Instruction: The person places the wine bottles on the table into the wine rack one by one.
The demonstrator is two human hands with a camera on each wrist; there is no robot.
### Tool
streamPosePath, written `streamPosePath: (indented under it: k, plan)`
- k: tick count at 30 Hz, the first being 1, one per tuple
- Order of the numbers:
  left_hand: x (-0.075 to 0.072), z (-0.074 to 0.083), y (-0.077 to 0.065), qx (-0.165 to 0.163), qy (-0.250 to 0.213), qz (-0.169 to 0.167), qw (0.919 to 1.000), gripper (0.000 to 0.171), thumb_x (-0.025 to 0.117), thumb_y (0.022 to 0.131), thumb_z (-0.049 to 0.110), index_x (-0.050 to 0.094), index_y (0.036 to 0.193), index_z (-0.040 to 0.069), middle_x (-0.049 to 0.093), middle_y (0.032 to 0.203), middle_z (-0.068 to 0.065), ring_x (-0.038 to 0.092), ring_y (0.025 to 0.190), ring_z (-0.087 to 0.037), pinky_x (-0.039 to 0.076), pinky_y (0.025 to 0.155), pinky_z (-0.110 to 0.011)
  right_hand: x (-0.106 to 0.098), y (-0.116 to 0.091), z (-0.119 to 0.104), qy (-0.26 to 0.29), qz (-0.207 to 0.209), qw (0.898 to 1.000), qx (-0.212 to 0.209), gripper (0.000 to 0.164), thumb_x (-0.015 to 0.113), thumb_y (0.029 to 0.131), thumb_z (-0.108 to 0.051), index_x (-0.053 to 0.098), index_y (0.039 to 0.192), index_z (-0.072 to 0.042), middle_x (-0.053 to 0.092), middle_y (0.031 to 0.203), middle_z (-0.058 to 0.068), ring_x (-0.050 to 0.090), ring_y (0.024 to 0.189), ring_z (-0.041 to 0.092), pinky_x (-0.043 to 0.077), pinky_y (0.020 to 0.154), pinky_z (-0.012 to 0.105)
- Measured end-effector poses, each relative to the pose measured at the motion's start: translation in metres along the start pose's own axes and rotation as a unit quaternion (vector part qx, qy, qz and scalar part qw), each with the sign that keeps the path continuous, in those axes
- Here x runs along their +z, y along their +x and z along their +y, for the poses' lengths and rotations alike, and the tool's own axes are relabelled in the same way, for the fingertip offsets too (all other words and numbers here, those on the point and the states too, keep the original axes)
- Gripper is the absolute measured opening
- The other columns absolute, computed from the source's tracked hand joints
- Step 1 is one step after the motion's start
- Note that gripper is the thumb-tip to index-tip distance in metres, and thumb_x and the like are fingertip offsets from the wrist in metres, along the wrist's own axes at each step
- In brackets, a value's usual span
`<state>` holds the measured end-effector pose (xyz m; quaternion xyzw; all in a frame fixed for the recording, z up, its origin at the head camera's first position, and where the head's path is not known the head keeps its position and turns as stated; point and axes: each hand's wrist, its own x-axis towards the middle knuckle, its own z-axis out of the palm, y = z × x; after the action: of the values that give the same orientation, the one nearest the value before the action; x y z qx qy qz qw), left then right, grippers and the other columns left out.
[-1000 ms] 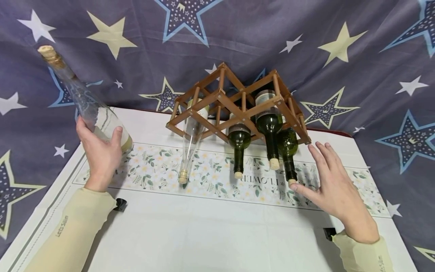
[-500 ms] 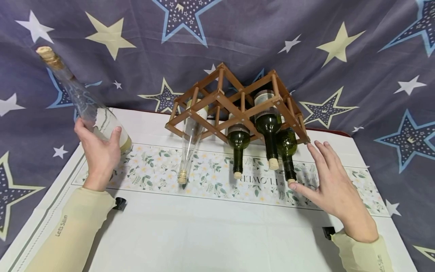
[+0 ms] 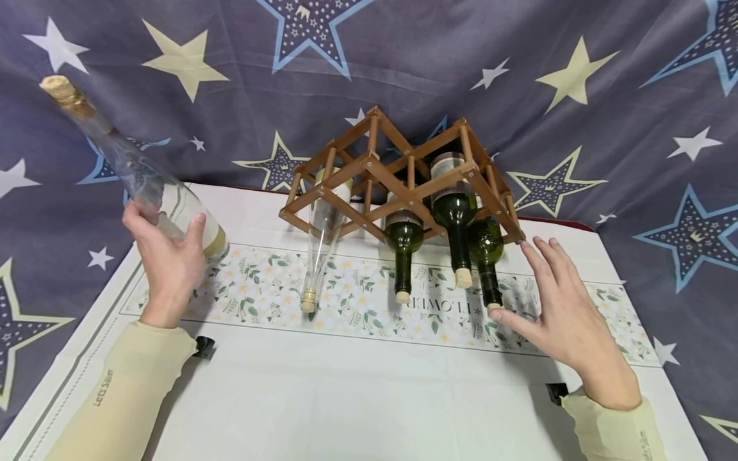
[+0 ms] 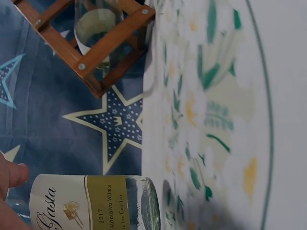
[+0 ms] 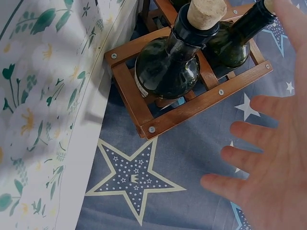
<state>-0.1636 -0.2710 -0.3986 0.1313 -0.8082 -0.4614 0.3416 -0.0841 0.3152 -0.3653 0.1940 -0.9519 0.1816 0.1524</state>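
My left hand [image 3: 170, 269] grips a clear glass wine bottle [image 3: 144, 176] by its lower body, thumb along the label. The bottle leans up to the left, its corked neck farthest from me; the label [image 4: 72, 201] faces the left wrist camera. My right hand [image 3: 567, 320] is spread with straight fingers beside the right end of a wooden wine rack [image 3: 392, 182], holding nothing. Its thumb tip overlaps the cork of the lower right green bottle [image 3: 487, 243] in the head view. In the right wrist view, its fingers [image 5: 244, 153] point toward the rack.
In the rack lie another clear bottle [image 3: 317, 262], a middle green bottle [image 3: 404, 240] and an upper green bottle [image 3: 455, 214], necks toward me. A flowered strip [image 3: 357, 294] crosses the white tablecloth [image 3: 369, 397]. Behind hangs a star-patterned curtain [image 3: 415, 38].
The neck of the held bottle has tipped farther to the left. My left hand has barely shifted, and my right hand and the rack stay in place.
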Motion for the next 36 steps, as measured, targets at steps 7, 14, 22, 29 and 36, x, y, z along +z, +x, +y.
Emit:
streamPosePath:
  k: [7,14,22,29,36]
  plan:
    - [0.0,0.013,-0.003,0.0,-0.016,0.0,0.9999,0.079,0.077,0.098,0.023,0.026,0.158,0.016,0.044,0.144,-0.004,0.043,0.141,-0.014,0.027,0.119,-0.023,-0.001,0.001,-0.001,0.001,0.003,1.0,-0.002,0.119,0.089,0.077,-0.062,0.029,0.169,-0.016,0.028,0.17,0.02,0.016,0.16,0.041,0.023,0.123,0.066]
    - [0.0,0.025,-0.008,0.003,-0.043,0.0,0.999,0.075,0.077,0.097,0.023,0.03,0.154,0.015,0.044,0.137,0.005,0.047,0.134,-0.013,0.033,0.115,-0.025,-0.003,0.003,-0.002,0.003,0.009,1.0,-0.006,0.118,0.086,0.078,-0.065,0.03,0.169,-0.016,0.028,0.17,0.02,0.016,0.16,0.041,0.023,0.123,0.066]
    - [0.0,0.038,-0.013,0.003,-0.075,0.0,0.9972,0.064,0.078,0.096,0.017,0.037,0.146,0.017,0.046,0.136,0.003,0.048,0.123,-0.014,0.037,0.103,-0.024,-0.005,0.006,-0.005,0.007,0.016,1.0,-0.013,0.119,0.085,0.077,-0.068,0.029,0.169,-0.017,0.027,0.171,0.018,0.017,0.16,0.041,0.023,0.122,0.067]
    - [0.0,0.051,-0.018,-0.004,-0.13,-0.009,0.9915,0.069,0.076,0.095,0.009,0.033,0.149,0.013,0.048,0.136,0.007,0.048,0.122,-0.014,0.041,0.1,-0.025,-0.007,0.01,-0.008,0.008,0.022,1.0,-0.021,0.12,0.085,0.077,-0.069,0.029,0.169,-0.017,0.026,0.172,0.018,0.017,0.16,0.043,0.022,0.124,0.065]
    - [-0.001,0.067,-0.025,-0.015,-0.171,-0.019,0.9851,0.074,0.077,0.095,0.007,0.029,0.151,0.011,0.05,0.138,0.003,0.049,0.127,-0.016,0.043,0.1,-0.027,-0.01,0.013,-0.014,0.012,0.027,0.999,-0.022,0.12,0.086,0.077,-0.067,0.029,0.17,-0.018,0.027,0.172,0.018,0.017,0.16,0.043,0.021,0.124,0.064]
